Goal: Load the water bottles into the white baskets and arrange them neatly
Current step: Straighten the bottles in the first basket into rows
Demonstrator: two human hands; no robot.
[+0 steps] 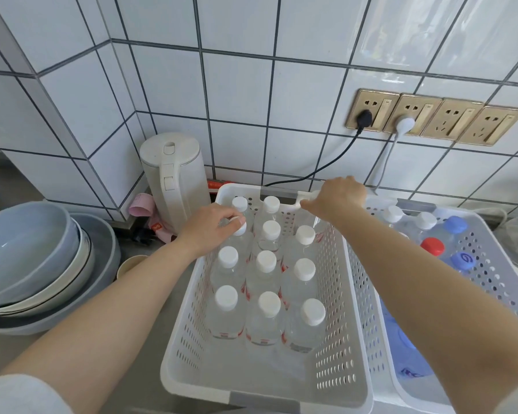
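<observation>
Left hand (214, 227): pinches white-capped bottle (239, 226), centre frame, inside left basket (189, 312)
Right hand (337, 198): grips far rim of left basket
Right basket (491, 264): holds blue- and red-capped bottles

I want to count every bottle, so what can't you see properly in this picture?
Head view only:
- Right basket: the right arm covers its near half, so no full count.
- Bottle under the left hand: fingers hide most of its cap.
- Back right corner of the left basket: the right hand hides it.
</observation>
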